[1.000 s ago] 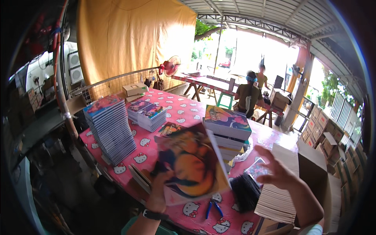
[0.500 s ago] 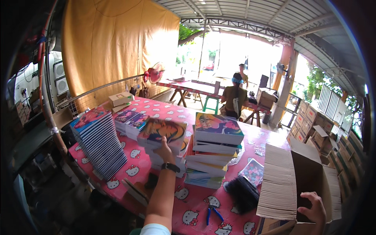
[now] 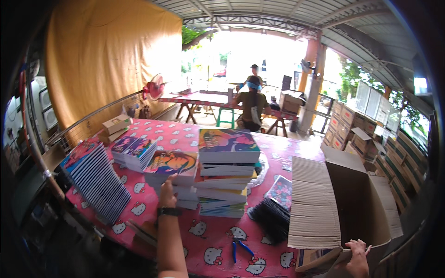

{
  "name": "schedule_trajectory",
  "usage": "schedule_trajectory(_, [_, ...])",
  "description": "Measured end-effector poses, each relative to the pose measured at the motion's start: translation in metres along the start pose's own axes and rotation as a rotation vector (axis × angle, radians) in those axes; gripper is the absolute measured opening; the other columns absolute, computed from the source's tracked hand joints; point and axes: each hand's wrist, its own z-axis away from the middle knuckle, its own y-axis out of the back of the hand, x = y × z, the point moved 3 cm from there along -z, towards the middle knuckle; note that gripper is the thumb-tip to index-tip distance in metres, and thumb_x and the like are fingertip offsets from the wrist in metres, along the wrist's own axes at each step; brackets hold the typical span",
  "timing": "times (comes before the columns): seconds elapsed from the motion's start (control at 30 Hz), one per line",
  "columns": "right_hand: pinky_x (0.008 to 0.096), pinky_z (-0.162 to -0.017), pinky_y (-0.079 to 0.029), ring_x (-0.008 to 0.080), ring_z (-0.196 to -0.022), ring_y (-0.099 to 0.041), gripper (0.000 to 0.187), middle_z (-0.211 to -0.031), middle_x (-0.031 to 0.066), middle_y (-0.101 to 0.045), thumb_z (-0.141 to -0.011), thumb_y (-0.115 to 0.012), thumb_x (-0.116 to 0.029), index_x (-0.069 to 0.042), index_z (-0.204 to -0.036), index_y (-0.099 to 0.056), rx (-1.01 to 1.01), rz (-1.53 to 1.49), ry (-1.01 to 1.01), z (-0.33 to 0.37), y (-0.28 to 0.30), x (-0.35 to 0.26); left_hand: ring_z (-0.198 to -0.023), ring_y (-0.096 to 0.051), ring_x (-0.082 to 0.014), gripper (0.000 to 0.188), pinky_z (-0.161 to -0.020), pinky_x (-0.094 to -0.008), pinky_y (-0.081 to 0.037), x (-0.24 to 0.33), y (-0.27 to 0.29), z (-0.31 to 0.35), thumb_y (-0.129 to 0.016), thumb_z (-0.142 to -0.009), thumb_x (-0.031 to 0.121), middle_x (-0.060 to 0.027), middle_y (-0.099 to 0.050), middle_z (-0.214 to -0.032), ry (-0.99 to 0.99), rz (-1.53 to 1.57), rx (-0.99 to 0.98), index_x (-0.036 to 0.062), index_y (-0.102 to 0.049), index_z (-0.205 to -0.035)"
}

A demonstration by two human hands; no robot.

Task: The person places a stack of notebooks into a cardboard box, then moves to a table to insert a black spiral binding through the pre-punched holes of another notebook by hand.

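My left hand (image 3: 168, 193), with a dark watch on its wrist, grips the near edge of a stack of books (image 3: 171, 163) with an orange illustrated cover on top. These books rest on more books, and most of my fingers are hidden. Just right of them rises a taller, uneven pile of books (image 3: 228, 141) topped by a purple and yellow cover. On the right, my right hand (image 3: 357, 257) has its fingers bent over the near edge of an open cardboard box (image 3: 315, 204). Inside the box, the visible part is dark brown cardboard.
On the pink patterned table (image 3: 197, 250) lie blue-handled pliers (image 3: 241, 249), black binding coils (image 3: 270, 221) and a floral-covered pad (image 3: 282, 189). A leaning tall book stack (image 3: 99, 183) and a lower one (image 3: 134, 153) stand left. Beyond, a person (image 3: 251, 104) sits facing away.
My view has turned right. The orange-covered books in my left hand have come down and settled on the pile. My right hand has moved down onto the box's near edge.
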Motion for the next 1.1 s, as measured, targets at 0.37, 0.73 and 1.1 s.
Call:
schedule_trajectory(0.37, [0.0454,-0.08,-0.044,0.0338,-0.092,-0.054,0.051,-0.09,0.0123,-0.059,-0.047,-0.084,-0.024,-0.006,-0.089,-0.059,0.659,-0.275,0.113,0.024,-0.033,0.053,-0.097,-0.057,-0.025,0.017,-0.088,-0.0359,-0.045,-0.066,-0.032,0.017,-0.063,-0.079,0.011,-0.0081,-0.061,-0.101,-0.44,-0.302,-0.14,0.0022,-0.063,-0.093])
schedule_trajectory(0.73, [0.0351,-0.083,-0.047,0.0202,-0.094,-0.06,0.064,-0.092,0.0058,-0.062,-0.046,-0.092,-0.026,-0.006,-0.097,-0.059,0.975,-0.574,-0.383,0.12,-0.003,0.103,-0.099,-0.055,-0.0279,0.026,-0.089,-0.0396,-0.044,-0.108,-0.203,0.241,-0.064,-0.082,0.018,-0.0111,-0.059,-0.105,-1.156,-0.199,-0.701,0.0018,-0.059,-0.102])
schedule_trajectory(1.1, [0.0339,-0.095,-0.041,0.0161,-0.11,-0.055,0.07,-0.108,0.0049,-0.065,-0.051,-0.091,-0.012,-0.005,-0.114,-0.06,1.146,-0.476,-0.906,0.342,0.002,0.232,-0.102,-0.053,-0.0307,0.036,-0.091,-0.0432,-0.043,-0.176,-0.265,0.438,-0.065,-0.085,0.024,-0.0141,-0.056,-0.11,-1.278,-0.091,-0.881,0.0014,-0.054,-0.11])
